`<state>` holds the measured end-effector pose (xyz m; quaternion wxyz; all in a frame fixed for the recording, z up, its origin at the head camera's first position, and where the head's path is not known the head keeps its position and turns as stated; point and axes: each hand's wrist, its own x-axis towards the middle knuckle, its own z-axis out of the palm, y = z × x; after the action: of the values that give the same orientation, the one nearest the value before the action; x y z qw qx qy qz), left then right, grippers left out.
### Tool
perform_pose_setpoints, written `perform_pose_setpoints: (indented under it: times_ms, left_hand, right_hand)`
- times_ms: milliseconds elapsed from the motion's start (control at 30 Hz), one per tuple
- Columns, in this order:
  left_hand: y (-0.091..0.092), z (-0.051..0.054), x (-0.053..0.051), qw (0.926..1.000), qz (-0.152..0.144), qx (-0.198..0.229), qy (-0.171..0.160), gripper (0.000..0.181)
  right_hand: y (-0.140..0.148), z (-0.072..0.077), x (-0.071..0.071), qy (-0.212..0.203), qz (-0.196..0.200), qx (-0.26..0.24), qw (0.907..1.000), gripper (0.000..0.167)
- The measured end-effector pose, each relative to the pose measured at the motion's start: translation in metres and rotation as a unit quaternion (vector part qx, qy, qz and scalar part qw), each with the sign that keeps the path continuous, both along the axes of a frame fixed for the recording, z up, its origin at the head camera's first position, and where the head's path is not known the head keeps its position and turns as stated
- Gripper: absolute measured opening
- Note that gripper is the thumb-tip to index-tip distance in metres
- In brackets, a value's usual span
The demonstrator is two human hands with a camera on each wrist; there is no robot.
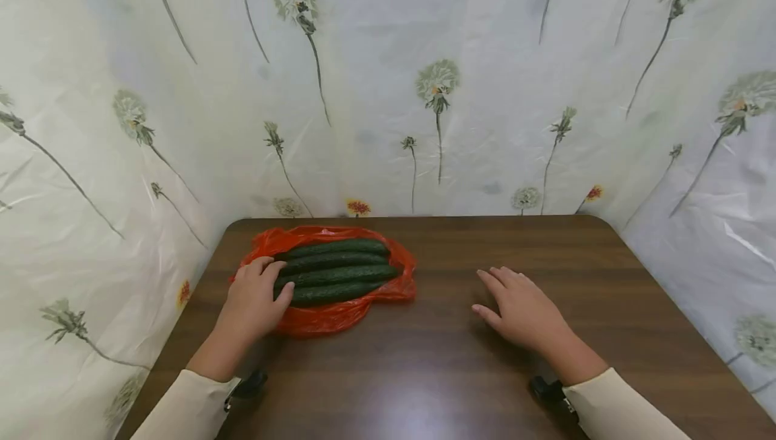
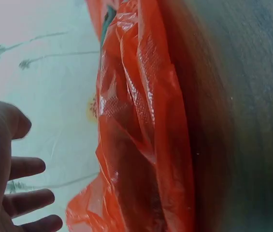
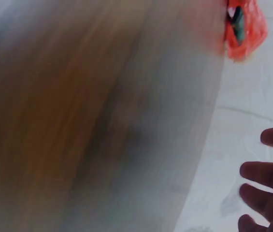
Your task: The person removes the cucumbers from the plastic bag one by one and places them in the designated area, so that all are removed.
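Several long dark green cucumbers lie side by side in a spread-out red plastic bag on the left of the table. Over their left end is my left hand, its fingers apart and loosely bent. In the left wrist view a gap shows between those fingertips and the crumpled side of the bag. My right hand hovers over the right half of the table, fingers extended, holding nothing. Seen from the right wrist, the bag is some distance from its spread fingers.
The brown wood-grain table has rounded far corners. Behind it and along both sides hangs a pale sheet printed with dandelions. Dark devices sit under both wrists, by the cream sleeves.
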<state>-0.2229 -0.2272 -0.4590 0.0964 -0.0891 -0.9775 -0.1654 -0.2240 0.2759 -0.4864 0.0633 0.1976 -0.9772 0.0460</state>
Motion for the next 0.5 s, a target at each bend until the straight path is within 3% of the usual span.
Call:
perform_pose_setpoints:
  times_ms: [133, 233, 367, 500]
  left_hand:
    - [-0.014, -0.002, 0.006, 0.9971, 0.028, 0.065, -0.029, 0.052]
    - [-0.022, -0.001, 0.008, 0.9903, 0.042, 0.124, -0.046, 0.052]
    - [-0.028, -0.002, 0.007, 0.9806, 0.073, 0.18, -0.024, 0.05]
    - [-0.035, -0.005, 0.003, 0.972, 0.125, 0.199, 0.001, 0.057]
  right_hand:
    - [-0.018, 0.0, -0.001, -0.018, 0.018, -0.022, 0.9994, 0.075]
    - [-0.027, 0.002, -0.002, -0.032, 0.019, -0.044, 0.9983, 0.073]
    - [-0.037, 0.005, -0.004, -0.046, 0.011, -0.06, 0.9971, 0.072]
    - [-0.047, 0.008, -0.007, -0.062, 0.008, -0.07, 0.9956, 0.073]
